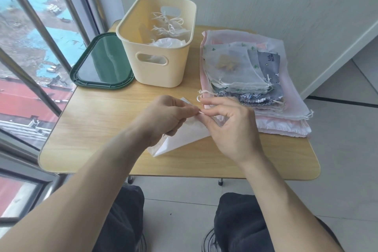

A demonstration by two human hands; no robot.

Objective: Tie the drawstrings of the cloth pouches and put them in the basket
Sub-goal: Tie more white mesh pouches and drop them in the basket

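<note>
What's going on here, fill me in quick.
A person sits at a small wooden table, both hands working the drawstring of a white cloth pouch. The left hand and right hand pinch the cord between their fingers. The cream basket behind already holds several tied pouches, and a stack of untied pouches waits to the right.

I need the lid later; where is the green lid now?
In the head view, the green lid lies flat at the table's far-left edge, immediately left of the cream basket.
</note>
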